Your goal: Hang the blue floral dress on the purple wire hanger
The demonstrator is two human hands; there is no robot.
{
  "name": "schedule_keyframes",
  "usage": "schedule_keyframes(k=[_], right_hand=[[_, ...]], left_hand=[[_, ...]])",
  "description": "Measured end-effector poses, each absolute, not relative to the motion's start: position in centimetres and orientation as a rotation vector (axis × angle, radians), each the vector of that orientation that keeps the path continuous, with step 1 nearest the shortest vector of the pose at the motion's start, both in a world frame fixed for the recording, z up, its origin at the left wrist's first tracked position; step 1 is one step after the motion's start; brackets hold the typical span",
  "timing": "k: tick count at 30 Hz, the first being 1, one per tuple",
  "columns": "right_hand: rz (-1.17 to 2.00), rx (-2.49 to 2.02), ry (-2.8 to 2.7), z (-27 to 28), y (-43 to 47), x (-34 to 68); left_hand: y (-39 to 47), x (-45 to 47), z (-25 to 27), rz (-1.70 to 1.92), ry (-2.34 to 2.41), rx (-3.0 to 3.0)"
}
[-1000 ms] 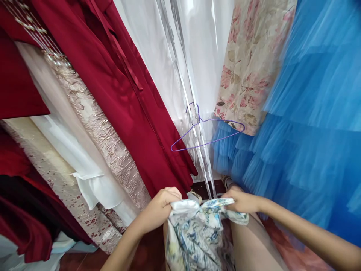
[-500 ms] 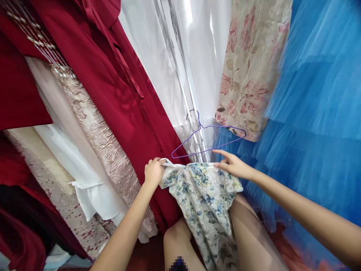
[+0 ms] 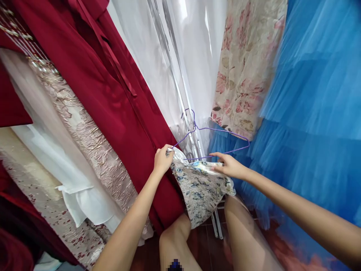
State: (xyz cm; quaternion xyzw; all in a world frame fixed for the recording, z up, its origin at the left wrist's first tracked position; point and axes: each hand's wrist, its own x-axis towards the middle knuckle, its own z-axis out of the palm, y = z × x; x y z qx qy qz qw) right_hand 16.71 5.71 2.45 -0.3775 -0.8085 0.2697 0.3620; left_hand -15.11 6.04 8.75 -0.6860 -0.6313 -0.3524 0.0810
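Note:
A white garment with a blue-and-green floral print [image 3: 201, 188] hangs between my hands, just above my knees. My left hand [image 3: 163, 160] is closed on its left upper edge, where the left end of the purple wire hanger [image 3: 222, 130] goes in behind the cloth. My right hand [image 3: 229, 165] pinches the garment's top edge on the right, with the index finger stretched along the hanger's lower bar. The hanger's right end is outside the cloth, and its hook points up in front of a metal pole.
A long red dress [image 3: 132, 113] and pale textured gowns [image 3: 93, 135] hang at left. White cloth and metal poles [image 3: 180, 79] stand ahead. A pink-floral beige garment [image 3: 242, 67] and a blue tulle dress [image 3: 307, 113] hang at right. Rack feet [image 3: 217, 226] show on the dark floor.
My left hand has moved up and right, bringing the garment's edge over the hanger's left end. The garment's lower part has swung up, uncovering the rack feet.

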Motion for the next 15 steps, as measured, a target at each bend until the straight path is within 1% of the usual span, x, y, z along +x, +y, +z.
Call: schedule_keyframes(k=[4,6,9,15], right_hand=[[0.584,-0.999,-2.022,2.5,4.9,18.3],[0.524,-1.044,-1.883,2.1,5.0,19.3],[0.461,-1.129,-1.671,2.1,5.8,20.5],[0.532,-1.381,-1.574,5.6,9.9,21.2]], left_hand=[[5.1,-15.7,8.5,-0.930,-1.848,-2.116],[4.5,-15.8,8.3,-0.877,-1.845,-2.172],[3.3,-15.5,8.1,-0.890,-1.830,-2.221],[1.7,-14.4,8.7,-0.843,-1.906,-2.197]])
